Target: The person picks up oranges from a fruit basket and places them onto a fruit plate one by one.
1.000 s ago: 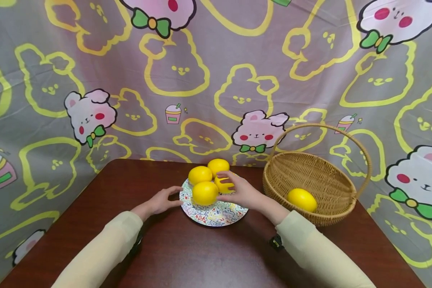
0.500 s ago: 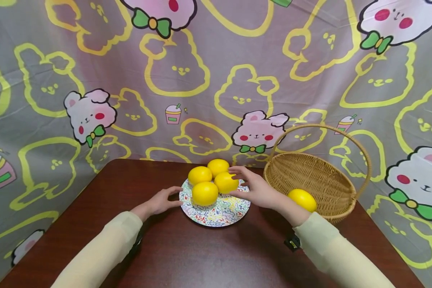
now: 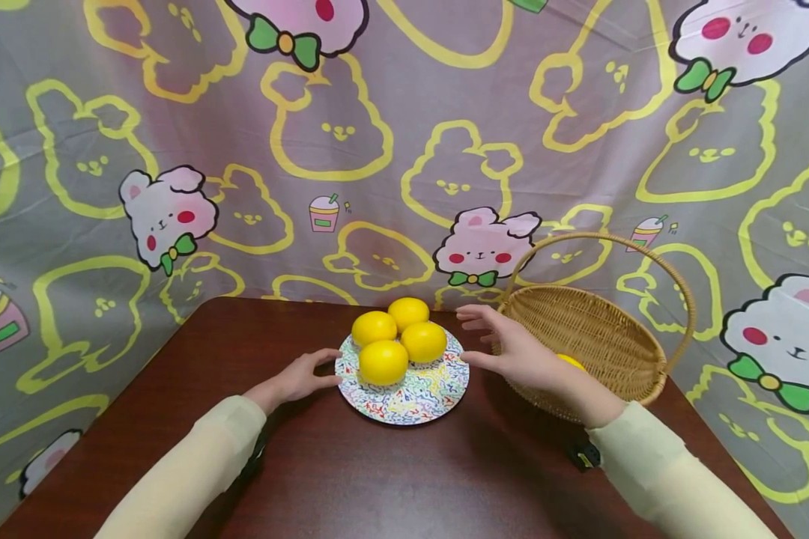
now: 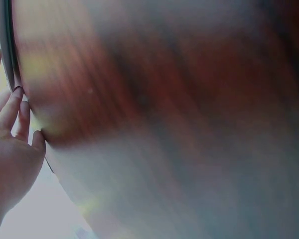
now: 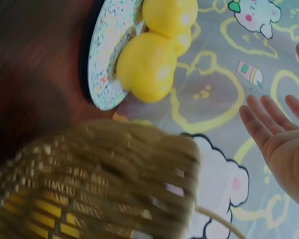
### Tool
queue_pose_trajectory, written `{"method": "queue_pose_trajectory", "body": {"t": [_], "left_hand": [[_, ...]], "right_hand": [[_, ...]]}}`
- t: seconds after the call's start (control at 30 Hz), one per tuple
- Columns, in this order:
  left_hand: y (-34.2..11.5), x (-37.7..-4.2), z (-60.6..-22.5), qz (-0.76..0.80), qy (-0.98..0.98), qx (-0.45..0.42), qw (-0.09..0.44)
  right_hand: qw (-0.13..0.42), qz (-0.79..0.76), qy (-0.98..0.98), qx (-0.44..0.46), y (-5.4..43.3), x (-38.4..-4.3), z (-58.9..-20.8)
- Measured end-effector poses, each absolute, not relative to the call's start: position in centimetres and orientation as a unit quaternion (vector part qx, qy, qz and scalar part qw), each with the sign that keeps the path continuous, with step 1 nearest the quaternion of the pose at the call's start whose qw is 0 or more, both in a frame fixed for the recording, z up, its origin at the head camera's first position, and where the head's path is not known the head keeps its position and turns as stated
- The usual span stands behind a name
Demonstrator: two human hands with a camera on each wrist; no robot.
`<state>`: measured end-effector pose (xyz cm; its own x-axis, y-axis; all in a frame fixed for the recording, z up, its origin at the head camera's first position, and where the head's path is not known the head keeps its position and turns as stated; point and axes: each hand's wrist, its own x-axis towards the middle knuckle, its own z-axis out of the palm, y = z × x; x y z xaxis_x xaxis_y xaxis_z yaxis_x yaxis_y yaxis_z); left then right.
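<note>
Several yellow lemons sit bunched on a round plate with a multicoloured speckled pattern. At the plate's left rim rests my left hand, thumb and fingers spread apart and relaxed; whether the fingertips touch the rim I cannot tell. My right hand hovers between the plate and the wicker basket, fingers loosely extended, holding nothing. One more lemon lies in the basket, mostly hidden behind my right forearm. The right wrist view shows the basket wall close by and the spread right hand.
The basket's tall arched handle rises over it at the right. Both stand on a dark reddish-brown table. A patterned cloth with cartoon rabbits hangs right behind the table's back edge.
My right hand has drawn away from the lemons on the plate, moving right toward the basket, empty. The left hand and the lemons have stayed in place.
</note>
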<state>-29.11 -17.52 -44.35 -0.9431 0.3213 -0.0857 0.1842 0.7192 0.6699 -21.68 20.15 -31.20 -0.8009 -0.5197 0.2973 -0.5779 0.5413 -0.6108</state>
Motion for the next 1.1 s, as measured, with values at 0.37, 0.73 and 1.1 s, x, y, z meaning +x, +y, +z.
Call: {"method": "queue_pose_trajectory", "body": {"t": [0.37, 0.73, 1.1], "left_hand": [[-17.6, -29.1, -44.4, 0.349, 0.922, 0.131, 0.103], [-17.6, -29.0, -44.4, 0.348, 0.922, 0.133, 0.103], [-17.6, -29.1, -44.5, 0.349, 0.921, 0.141, 0.097]], "right_hand": [[0.067, 0.322, -0.892, 0.31, 23.4, -21.6, -30.0], [0.062, 0.299, -0.91, 0.279, 26.6, -22.5, -29.2], [0.052, 0.29, -0.925, 0.238, 29.8, -22.8, -28.9]]}}
